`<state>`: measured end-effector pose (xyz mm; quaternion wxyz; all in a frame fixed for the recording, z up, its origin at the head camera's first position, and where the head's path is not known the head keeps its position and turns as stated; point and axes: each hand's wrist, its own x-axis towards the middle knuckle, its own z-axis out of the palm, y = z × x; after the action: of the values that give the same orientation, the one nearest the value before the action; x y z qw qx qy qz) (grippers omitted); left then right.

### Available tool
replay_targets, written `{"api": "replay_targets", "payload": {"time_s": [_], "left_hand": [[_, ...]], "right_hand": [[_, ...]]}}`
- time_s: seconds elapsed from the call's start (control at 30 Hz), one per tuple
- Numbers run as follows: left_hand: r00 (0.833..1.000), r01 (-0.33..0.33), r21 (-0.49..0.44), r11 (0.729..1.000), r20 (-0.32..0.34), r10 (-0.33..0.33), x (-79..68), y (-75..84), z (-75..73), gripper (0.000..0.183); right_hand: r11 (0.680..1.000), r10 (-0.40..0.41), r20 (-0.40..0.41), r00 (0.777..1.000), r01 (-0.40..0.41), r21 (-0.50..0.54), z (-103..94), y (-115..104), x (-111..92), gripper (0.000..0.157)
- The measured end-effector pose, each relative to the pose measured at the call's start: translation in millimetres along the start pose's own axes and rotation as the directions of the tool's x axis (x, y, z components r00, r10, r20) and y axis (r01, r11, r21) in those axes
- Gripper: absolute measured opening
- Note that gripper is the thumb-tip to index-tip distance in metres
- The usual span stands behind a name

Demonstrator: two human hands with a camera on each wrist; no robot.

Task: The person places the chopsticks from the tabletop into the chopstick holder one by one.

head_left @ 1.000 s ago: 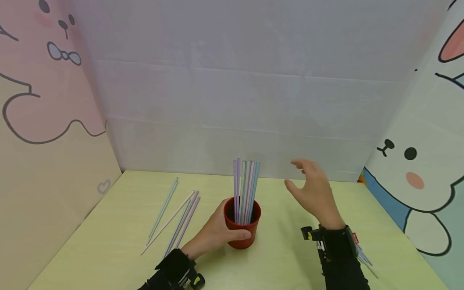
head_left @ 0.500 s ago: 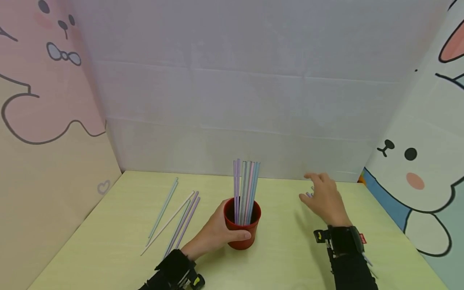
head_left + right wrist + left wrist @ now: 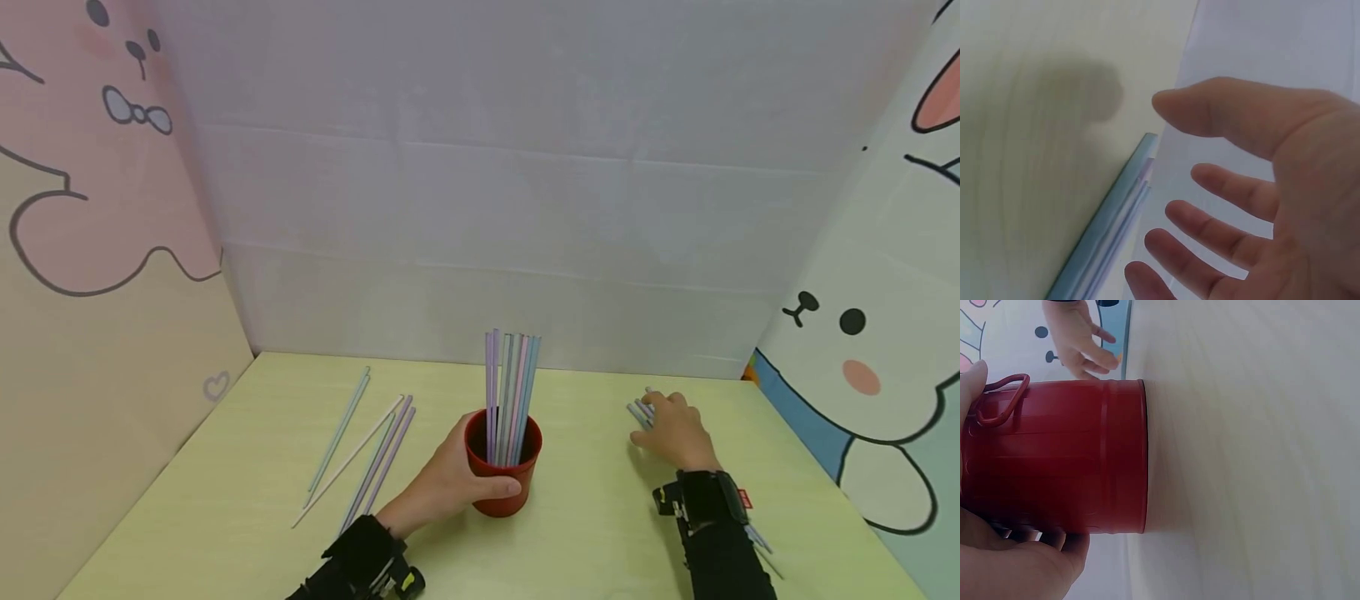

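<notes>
In the head view my left hand [image 3: 438, 492] grips a small red bucket [image 3: 501, 507], which stands upright on the table. Its wire handle [image 3: 1011, 406] shows in the left wrist view, my fingers wrapped round the side. Several pastel straws [image 3: 527, 379] stand in the bucket. Over to the right, my right hand [image 3: 678, 437] hovers low beside more straws [image 3: 640, 414], partly covering them. The right wrist view has these straws [image 3: 1102, 219] lying on the table, apart from my spread, slightly bent fingers [image 3: 1216, 240].
Several loose straws [image 3: 339, 433] lie on the pale yellow table [image 3: 577, 542] left of the bucket. More straws [image 3: 759, 537] lie by my right forearm, partly hidden. A white back wall [image 3: 480, 208] and printed side panels [image 3: 885, 333] enclose the table.
My right hand has moved right and down to the straws at the right, its fingers now lower over them. My left hand and the bucket stay in place.
</notes>
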<state>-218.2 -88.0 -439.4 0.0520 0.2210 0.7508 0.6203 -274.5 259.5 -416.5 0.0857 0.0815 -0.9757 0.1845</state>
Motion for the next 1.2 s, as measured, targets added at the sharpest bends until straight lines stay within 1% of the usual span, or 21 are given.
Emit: {"api": "replay_targets", "payload": {"time_s": [0.23,0.4,0.57,0.8,0.9,1.0,1.1,1.2], "left_hand": [[1.000,0.027,0.015,1.000,-0.009,-0.027,0.7,-2.0,0.1,0.088],[1.000,0.029,0.017,0.999,-0.008,-0.029,0.9,-2.4,0.0,0.087],[1.000,0.020,0.013,1.000,-0.007,-0.020,0.6,-1.9,-0.1,0.087],[1.000,0.018,0.001,1.000,-0.004,-0.018,0.2,-1.0,-0.4,0.087],[1.000,0.019,-0.002,1.000,-0.002,-0.019,0.3,-1.1,-0.6,0.088],[1.000,0.015,-0.004,1.000,-0.002,-0.015,0.5,-1.7,-0.7,0.088],[1.000,0.005,-0.004,1.000,-0.005,-0.005,0.8,-2.3,-0.7,0.087],[1.000,-0.001,-0.005,1.000,-0.005,0.001,0.9,-2.6,-0.7,0.087]], "right_hand": [[0.996,0.086,0.096,0.992,-0.085,-0.013,2.9,3,1,0.056],[0.994,0.103,0.130,0.986,-0.097,-0.054,3.8,2,2,0.056],[0.994,0.096,0.137,0.986,-0.088,-0.064,4.2,2,3,0.050],[0.995,0.093,0.123,0.988,-0.086,-0.059,5.0,1,2,0.046],[0.996,0.069,0.105,0.992,-0.063,-0.058,5.5,-3,1,0.040],[0.998,0.018,0.081,0.997,-0.014,-0.056,7.2,-6,2,0.034],[1.000,-0.006,0.087,0.996,0.008,-0.023,9.3,-8,3,0.029],[1.000,-0.008,0.104,0.995,0.006,0.014,11.5,-9,3,0.024]]}}
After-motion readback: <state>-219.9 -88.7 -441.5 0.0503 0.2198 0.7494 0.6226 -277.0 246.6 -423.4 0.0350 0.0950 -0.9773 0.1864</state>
